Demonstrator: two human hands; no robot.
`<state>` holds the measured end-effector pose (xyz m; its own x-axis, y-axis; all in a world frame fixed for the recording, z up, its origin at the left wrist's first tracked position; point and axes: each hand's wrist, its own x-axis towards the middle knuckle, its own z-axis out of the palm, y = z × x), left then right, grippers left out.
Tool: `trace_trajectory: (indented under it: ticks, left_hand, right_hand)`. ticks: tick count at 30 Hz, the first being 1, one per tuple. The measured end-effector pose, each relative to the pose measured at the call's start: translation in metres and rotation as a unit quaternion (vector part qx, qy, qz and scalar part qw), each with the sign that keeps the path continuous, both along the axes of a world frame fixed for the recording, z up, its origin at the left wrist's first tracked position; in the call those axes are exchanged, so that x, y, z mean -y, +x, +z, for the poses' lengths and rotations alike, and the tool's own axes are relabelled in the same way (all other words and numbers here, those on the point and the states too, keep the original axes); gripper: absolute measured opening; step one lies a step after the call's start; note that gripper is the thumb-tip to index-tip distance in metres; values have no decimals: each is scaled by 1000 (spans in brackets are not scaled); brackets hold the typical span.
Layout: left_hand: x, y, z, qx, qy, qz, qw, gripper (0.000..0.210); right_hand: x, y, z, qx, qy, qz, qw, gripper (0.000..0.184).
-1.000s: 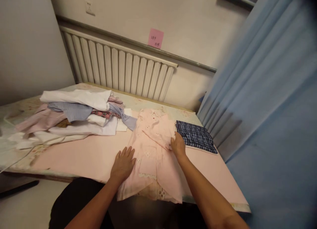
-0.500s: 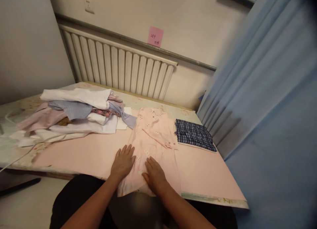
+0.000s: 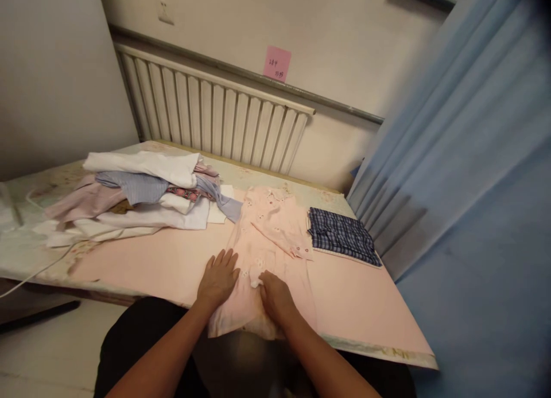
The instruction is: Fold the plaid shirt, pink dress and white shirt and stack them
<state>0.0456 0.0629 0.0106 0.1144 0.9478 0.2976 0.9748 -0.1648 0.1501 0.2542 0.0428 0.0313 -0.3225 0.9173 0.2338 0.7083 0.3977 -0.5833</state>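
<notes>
A pale pink shirt (image 3: 269, 243) with small cut-out embroidery lies lengthwise on the table in front of me, one sleeve folded across its middle. Its lower hem reaches the table's front edge. My left hand (image 3: 218, 277) rests flat on the shirt's left side with the fingers spread. Closer to the middle, my right hand (image 3: 278, 297) is closed, with a small whitish bit of cloth showing at the fingertips. It looks like part of the shirt, though the fingers partly hide it.
A loose heap of clothes (image 3: 142, 186) lies left on the table (image 3: 374, 306). A folded dark plaid garment (image 3: 342, 234) sits to the right. Behind stands a radiator (image 3: 219, 114); a blue curtain (image 3: 473, 186) hangs at the right. A white cord (image 3: 38, 274) crosses the left edge.
My right hand has gone from lying flat on the shirt to closing its fingers on a bit of cloth. The left hand stays flat. The view has shifted slightly left.
</notes>
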Motion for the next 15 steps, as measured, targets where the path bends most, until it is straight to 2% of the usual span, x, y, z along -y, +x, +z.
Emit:
trace_trajectory:
  ticks: [2,7,15]
  left_hand:
    - [0,0,-1,0,0,0,1000,48]
    - [0,-1,-1,-1,9,-2,1000,47]
    - [0,1,4,-5,-6,3,1000,48]
  right_hand:
    - [-11,5,8,-67,-62,-56,994,18]
    - [-44,29,7,-146,-140,-137,970,25]
    - [-53,39,0,-282,-238,-138,919,31]
